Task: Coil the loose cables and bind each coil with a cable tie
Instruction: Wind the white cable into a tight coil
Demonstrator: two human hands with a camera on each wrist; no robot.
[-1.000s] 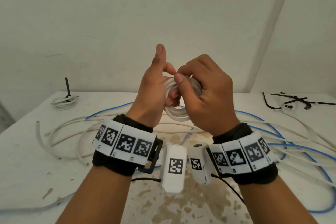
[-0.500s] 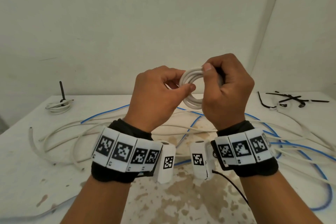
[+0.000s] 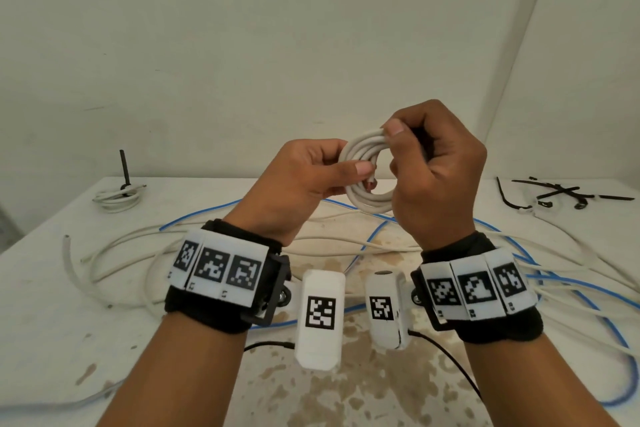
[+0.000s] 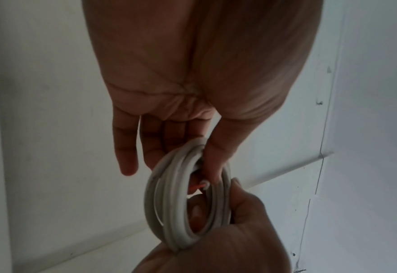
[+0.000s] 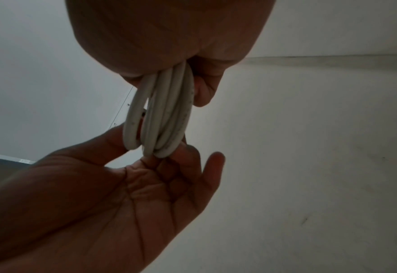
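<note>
A small white cable coil [image 3: 363, 199] of several turns is held up in the air above the table [image 3: 52, 322], facing me. My right hand [image 3: 401, 135] grips its upper right side, thumb pressed over the strands. My left hand [image 3: 346, 173] pinches the left side, thumb near the cut cable end [image 3: 372, 180]. In the left wrist view the left thumb [image 4: 216, 158] lies on the coil [image 4: 176, 203] with the other fingers fairly straight behind it. In the right wrist view the coil [image 5: 167, 110] hangs from my right fist, and the left hand's fingers [image 5: 169, 166] touch its lower edge.
Long loose white cables [image 3: 138, 253] and a blue cable [image 3: 519, 243] sprawl across the table under my hands. A bound white coil [image 3: 117, 196] with a black tie lies at the back left. Several black cable ties [image 3: 561, 192] lie at the back right. A wall stands close behind.
Both hands have turned the coil so that its opening faces me. The left thumb, pointing up a second ago, now pinches the coil's left side, and the right hand grips higher up.
</note>
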